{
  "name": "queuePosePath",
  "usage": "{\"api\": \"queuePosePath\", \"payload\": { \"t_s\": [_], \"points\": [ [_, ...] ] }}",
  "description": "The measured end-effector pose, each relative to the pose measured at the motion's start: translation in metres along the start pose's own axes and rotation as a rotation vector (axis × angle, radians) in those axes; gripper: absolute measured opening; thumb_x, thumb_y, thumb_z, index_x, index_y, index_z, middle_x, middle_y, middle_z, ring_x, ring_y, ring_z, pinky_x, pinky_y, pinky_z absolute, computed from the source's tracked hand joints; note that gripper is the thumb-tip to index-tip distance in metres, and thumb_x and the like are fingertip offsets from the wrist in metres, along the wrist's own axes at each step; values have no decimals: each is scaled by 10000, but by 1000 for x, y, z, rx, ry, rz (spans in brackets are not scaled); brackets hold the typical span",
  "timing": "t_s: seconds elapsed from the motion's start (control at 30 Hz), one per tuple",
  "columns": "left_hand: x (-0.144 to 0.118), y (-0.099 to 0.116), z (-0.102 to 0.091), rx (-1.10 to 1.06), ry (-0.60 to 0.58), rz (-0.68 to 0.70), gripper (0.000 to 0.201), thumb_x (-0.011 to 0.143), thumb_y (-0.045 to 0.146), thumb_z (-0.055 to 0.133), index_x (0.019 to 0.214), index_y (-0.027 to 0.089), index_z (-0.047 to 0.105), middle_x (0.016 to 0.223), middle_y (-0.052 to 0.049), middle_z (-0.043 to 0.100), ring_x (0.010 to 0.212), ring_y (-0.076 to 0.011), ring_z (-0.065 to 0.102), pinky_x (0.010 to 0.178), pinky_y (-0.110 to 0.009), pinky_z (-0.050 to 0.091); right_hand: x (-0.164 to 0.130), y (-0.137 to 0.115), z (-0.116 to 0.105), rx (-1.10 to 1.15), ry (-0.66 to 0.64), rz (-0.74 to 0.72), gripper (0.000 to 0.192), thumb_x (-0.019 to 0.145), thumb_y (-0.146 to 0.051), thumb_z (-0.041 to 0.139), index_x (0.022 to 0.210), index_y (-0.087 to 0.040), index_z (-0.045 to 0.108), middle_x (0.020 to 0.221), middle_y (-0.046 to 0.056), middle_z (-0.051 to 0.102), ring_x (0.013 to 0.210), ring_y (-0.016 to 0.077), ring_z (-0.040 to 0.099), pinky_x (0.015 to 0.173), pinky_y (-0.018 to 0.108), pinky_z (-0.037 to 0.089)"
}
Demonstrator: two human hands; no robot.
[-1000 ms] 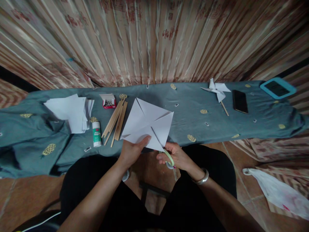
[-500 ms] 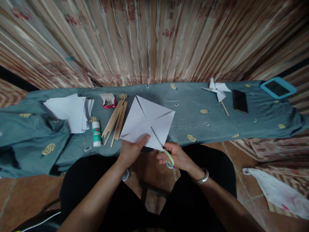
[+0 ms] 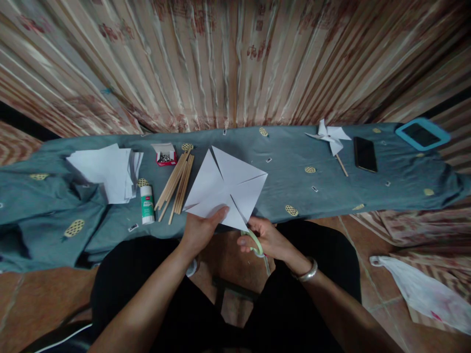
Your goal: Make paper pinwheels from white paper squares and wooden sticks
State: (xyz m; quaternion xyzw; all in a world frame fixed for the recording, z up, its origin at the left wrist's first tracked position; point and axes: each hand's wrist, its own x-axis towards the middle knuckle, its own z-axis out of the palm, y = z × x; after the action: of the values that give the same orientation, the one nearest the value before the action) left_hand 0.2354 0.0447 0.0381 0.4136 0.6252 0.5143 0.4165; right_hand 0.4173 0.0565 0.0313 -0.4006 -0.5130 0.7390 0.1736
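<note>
A square white paper sheet, slit from its corners toward the middle, is held above the table's near edge. My left hand pinches its lower left side, thumb on top and the fingers hidden beneath. At the paper's near corner, my right hand is closed on pale green-handled scissors. Paper and hand mostly cover the blades. Left of the sheet lie several wooden sticks, with a green-and-white glue stick beside them.
A stack of white paper and a small red box of metal pins are on the left of the cloth-covered table. On the right lie a paper pinwheel, a black phone and a blue-framed tablet.
Both hands keep their grips. The paper has turned slightly and shifted a little toward me, and the scissors' handles have tilted a bit in my right hand.
</note>
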Motion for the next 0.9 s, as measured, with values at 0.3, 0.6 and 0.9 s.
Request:
{"api": "queuePosePath", "payload": {
  "t_s": [0.3, 0.6, 0.9],
  "points": [
    [16, -5, -13, -98, 150, 13, 470, 621, 316, 751, 1044, 138, 651, 1037, -114, 732, 1098, -259, 647, 1067, -431, 442, -18, 11, -23, -191, -68, 139, 511, 655, -408, 827, 1029, -169, 575, 628, -58, 603, 487, 73, 541, 429, 171, 380],
    [27, -33, 1, -27, 39, -10, 405, 634, 258, 732, 1024, 178, 660, 1005, -92, 741, 1085, -265, 658, 1058, -467, 442, -38, -11, -87, -822, 469, 8, 427, 779, -414, 698, 1118, -181, 582, 799, 35, 715, 630, 189, 656, 577, 284, 465],
    [32, -35, 10, -19, -125, -3, 631, 614, 284, 767, 1204, 163, 579, 1075, -114, 722, 1058, -295, 667, 1013, -498, 469, 20, -46, -116, -1633, 681, 197, 460, 872, -352, 595, 1209, -46, 525, 910, 213, 731, 905, 337, 712, 750, 360, 492]
  ]
}}
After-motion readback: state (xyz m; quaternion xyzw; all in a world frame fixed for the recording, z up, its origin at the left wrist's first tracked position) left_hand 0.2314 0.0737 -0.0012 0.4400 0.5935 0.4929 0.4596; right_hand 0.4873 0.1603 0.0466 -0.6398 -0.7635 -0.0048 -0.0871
